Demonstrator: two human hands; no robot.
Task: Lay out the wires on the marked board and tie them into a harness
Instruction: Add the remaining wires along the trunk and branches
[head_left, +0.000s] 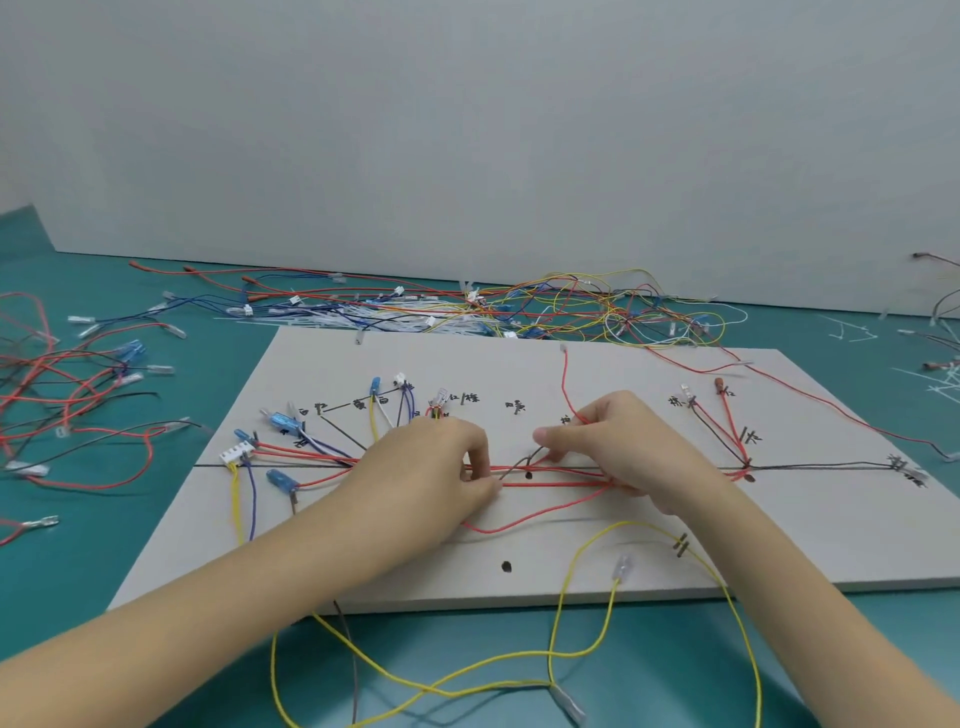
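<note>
Yellow wire (571, 656) loops loosely across the teal worktop (78, 582) nearest the viewer, its ends running up onto the front edge of a pale grey marked board (649, 374). Two bare forearms reach forward over that board. The left hand (441, 467) presses down on a bundle of red wires (550, 480) lying along a black line drawn across the middle of the board, its fingers curled and pinching the strands. The right hand (618, 447) sits just beside it, thumb and forefinger pinching a thin dark wire (524, 463) where it meets the same bundle, with lower fingers curled over the red strands. Handwritten black characters and short tick marks label branch points on the board. At the left, red, yellow, blue and white wires fan out to blue terminals (283, 422) and a white connector (236, 453). At the right, red and dark wires branch upward from the line. Behind the board lies a tangled heap of spare wires (519, 306) against a grey wall; more red wires (57, 379) sprawl at far left.
</note>
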